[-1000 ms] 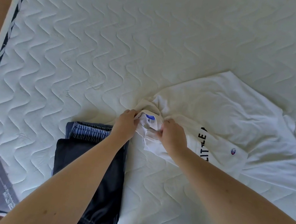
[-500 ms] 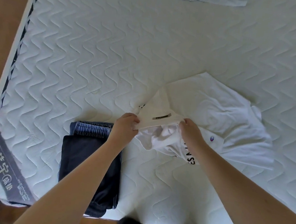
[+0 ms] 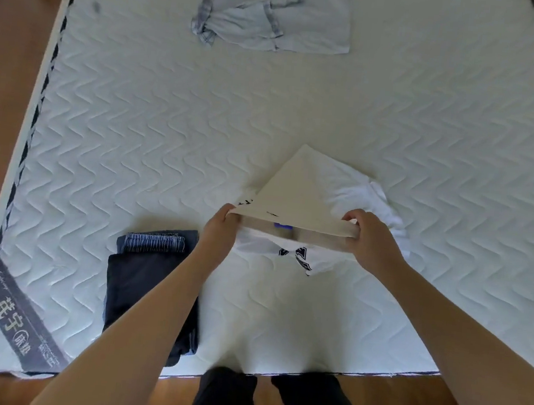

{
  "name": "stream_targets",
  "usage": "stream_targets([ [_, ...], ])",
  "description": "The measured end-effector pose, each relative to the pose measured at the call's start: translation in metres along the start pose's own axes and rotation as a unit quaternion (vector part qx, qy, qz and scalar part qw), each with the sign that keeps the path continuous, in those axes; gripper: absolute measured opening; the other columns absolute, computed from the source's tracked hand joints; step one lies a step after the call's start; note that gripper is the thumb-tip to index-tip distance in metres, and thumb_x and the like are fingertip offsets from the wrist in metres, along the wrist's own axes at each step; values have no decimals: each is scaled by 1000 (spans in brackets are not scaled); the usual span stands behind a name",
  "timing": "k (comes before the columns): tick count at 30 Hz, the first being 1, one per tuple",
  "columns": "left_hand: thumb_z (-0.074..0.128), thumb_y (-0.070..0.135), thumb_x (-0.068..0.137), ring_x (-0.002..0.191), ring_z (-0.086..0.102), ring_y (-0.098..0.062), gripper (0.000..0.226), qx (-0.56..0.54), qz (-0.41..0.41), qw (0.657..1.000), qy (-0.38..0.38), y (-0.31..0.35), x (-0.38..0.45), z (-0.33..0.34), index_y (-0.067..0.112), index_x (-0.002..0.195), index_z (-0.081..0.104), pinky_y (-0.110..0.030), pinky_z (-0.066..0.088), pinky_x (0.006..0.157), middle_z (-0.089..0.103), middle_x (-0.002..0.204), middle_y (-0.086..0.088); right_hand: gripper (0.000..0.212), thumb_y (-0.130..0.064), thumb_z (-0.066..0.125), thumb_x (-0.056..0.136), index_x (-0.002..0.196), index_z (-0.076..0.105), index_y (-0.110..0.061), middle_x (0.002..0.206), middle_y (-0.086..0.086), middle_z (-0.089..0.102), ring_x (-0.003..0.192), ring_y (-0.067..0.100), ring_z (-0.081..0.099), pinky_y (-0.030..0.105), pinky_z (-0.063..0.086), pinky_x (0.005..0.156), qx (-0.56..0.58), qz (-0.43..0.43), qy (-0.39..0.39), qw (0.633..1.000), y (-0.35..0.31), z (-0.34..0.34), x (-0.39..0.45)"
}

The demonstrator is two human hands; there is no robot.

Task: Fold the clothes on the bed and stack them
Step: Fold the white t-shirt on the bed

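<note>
A white T-shirt [image 3: 306, 190] with black lettering hangs lifted off the mattress near its front edge. My left hand [image 3: 221, 230] grips one end of its neck edge and my right hand [image 3: 371, 236] grips the other, stretching that edge taut between them. A blue label shows inside the collar. The shirt's lower part bunches on the bed behind and to the right. A folded pile of dark clothes [image 3: 148, 285], with a denim waistband on top, lies at the front left beside my left forearm.
The white quilted mattress [image 3: 201, 129] fills the view, with a grey branded band at its front left corner. A crumpled pale blue garment [image 3: 274, 21] lies at the far side. Wooden floor shows left and in front, where my dark-trousered legs stand.
Both hands have lifted the white shirt's collar edge and pulled apart, stretching it wide. The view has tilted up, bringing the pale blue garment into sight.
</note>
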State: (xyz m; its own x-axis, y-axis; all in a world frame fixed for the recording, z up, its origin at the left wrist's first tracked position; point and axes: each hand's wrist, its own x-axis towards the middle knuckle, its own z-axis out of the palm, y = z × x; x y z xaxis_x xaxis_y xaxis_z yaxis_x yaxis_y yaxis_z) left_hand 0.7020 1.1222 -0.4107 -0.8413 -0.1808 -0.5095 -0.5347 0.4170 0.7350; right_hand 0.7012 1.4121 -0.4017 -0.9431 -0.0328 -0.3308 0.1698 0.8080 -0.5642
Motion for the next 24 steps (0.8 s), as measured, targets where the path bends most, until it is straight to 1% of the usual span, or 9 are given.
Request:
stream_targets([
  [4,41,28,83,63,36,-17,21,2,72,997,-20,54,-29,6,12,69,42,-32,26,60,38,65,-1,34,-6,57,87,120,59,-15,104,7,59,89,22,55,29,44,73,-11,37,18,999,16,-50,-18],
  [8,55,39,79,47,33,-6,31,161,180,968,-70,100,-50,-9,20,61,39,-19,24,44,35,51,10,30,-7,51,90,113,65,-19,105,3,65,90,18,56,23,41,66,69,70,22,995,34,-105,-40],
  [11,71,48,76,51,45,-4,25,299,226,920,-113,135,-64,-25,31,70,54,-14,30,44,52,56,13,27,-8,50,92,108,66,-23,104,1,65,89,17,57,28,43,70,118,69,31,990,40,-140,-58],
  [13,79,54,69,63,53,-2,30,351,270,885,-147,162,-74,-38,40,81,55,-17,35,52,59,69,17,23,-12,52,93,102,66,-28,101,-3,65,87,13,58,26,43,68,168,65,46,982,39,-160,-67],
  [16,85,49,63,73,53,-1,44,441,329,820,-156,200,-84,-59,40,91,52,-23,36,61,57,78,21,13,-20,62,90,95,70,-28,93,-3,67,81,15,61,27,44,68,251,33,56,966,29,-189,-81],
  [18,81,47,71,67,52,-4,32,482,343,797,-119,218,-87,-71,34,76,52,-22,32,57,56,69,18,11,-30,72,83,93,70,-30,84,-8,66,75,8,59,25,44,67,236,-14,56,970,21,-206,-91],
  [20,73,46,81,61,50,-3,30,495,361,788,-67,229,-87,-81,32,66,51,-21,30,52,54,63,14,21,-41,81,75,91,68,-38,77,-16,65,65,-4,56,14,44,59,170,-43,61,983,10,-218,-102],
  [22,67,47,87,62,49,0,29,478,361,800,-34,234,-88,-89,29,67,54,-22,33,52,56,65,11,33,-44,86,67,92,65,-43,76,-20,64,65,-5,57,12,43,54,106,-56,55,991,-1,-224,-111],
  [24,61,47,91,62,50,-5,34,459,346,818,-26,233,-91,-91,26,65,53,-25,33,52,56,67,8,33,-46,85,65,90,64,-41,73,-17,63,64,0,56,15,39,54,42,-63,56,996,-7,-223,-118],
])
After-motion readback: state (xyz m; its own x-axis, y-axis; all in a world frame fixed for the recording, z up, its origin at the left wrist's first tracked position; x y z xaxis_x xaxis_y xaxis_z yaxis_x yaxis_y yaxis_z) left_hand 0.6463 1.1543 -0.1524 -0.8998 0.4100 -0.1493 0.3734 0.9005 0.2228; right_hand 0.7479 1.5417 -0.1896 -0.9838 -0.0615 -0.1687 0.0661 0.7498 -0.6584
